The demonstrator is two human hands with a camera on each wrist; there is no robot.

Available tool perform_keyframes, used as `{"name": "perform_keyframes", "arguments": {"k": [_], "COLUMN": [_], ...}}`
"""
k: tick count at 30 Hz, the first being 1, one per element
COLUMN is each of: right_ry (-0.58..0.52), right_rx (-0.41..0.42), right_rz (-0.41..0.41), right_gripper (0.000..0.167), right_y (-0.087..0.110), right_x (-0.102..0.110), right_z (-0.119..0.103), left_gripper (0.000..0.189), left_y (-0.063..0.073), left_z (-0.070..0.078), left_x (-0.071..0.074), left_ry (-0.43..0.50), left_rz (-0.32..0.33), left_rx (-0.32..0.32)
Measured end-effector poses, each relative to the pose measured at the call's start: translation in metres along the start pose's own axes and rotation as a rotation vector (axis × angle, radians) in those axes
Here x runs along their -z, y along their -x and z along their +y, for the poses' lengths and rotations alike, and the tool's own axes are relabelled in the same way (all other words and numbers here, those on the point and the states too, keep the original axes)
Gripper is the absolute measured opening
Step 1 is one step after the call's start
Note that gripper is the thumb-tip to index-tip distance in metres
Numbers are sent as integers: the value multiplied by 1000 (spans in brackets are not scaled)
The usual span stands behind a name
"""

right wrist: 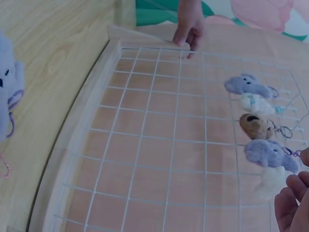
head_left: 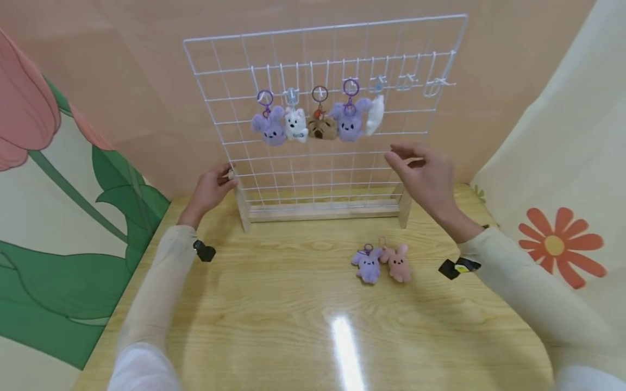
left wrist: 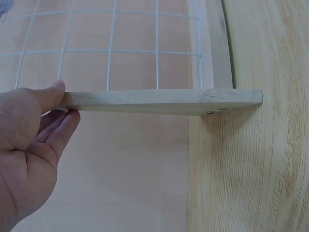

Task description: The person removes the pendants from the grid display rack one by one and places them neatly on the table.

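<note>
My left hand [head_left: 211,187] pinches the upper end of the wooden side post [left wrist: 145,99] of a white wire grid rack [head_left: 323,157], thumb on one side and fingers on the other. In front of the rack's right half hovers my right hand [head_left: 427,174], fingers loosely bent, with nothing visible in it. Just above and left of it hangs a white plush keychain [head_left: 375,115]. Beside that hang a purple plush keychain [head_left: 349,124], a brown one [head_left: 323,128], a white dog keychain [head_left: 295,125] and another purple one [head_left: 270,130].
On the wooden table [head_left: 274,315] lie a purple bunny keychain [head_left: 368,266] and a pink bunny keychain [head_left: 398,265], side by side. Bare hooks [head_left: 432,87] stick out at the grid's upper right. A flower-printed cloth [head_left: 552,163] hangs at the right.
</note>
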State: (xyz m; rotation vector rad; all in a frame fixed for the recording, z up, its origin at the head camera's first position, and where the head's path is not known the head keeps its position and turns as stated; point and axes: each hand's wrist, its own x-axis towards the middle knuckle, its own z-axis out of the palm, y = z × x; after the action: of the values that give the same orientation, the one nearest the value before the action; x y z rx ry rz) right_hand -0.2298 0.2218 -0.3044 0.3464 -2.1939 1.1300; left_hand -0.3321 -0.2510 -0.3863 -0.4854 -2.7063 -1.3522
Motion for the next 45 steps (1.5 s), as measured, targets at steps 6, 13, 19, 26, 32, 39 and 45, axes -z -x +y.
{"name": "perform_keyframes", "arguments": {"k": [6, 13, 19, 26, 32, 39, 45], "right_ry": [2, 18, 3, -16, -32, -43, -45], "right_rx": [-10, -48, -98, -100, -117, -159, -168], "right_rz": [38, 73, 86, 106, 134, 147, 151], "right_gripper": [37, 38, 39, 36, 35, 38, 39], "right_y": [-16, -39, -57, -71, -80, -88, -94], "right_x": [-3, -5, -8, -16, -23, -28, -33], "right_z": [-5, -14, -19, -22, -24, -25, -25], "left_gripper": [54, 54, 55, 54, 54, 53, 54], "left_y": [1, 1, 1, 0, -1, -3, -1], "left_z": [0, -1, 1, 2, 1, -1, -1], "left_x": [0, 0, 0, 1, 1, 0, 0], "left_ry": [11, 4, -21, -21, -11, 16, 1], "left_rz": [4, 1, -3, -2, 6, 8, 6], "left_rx": [13, 22, 10, 2, -19, -30, -10]}}
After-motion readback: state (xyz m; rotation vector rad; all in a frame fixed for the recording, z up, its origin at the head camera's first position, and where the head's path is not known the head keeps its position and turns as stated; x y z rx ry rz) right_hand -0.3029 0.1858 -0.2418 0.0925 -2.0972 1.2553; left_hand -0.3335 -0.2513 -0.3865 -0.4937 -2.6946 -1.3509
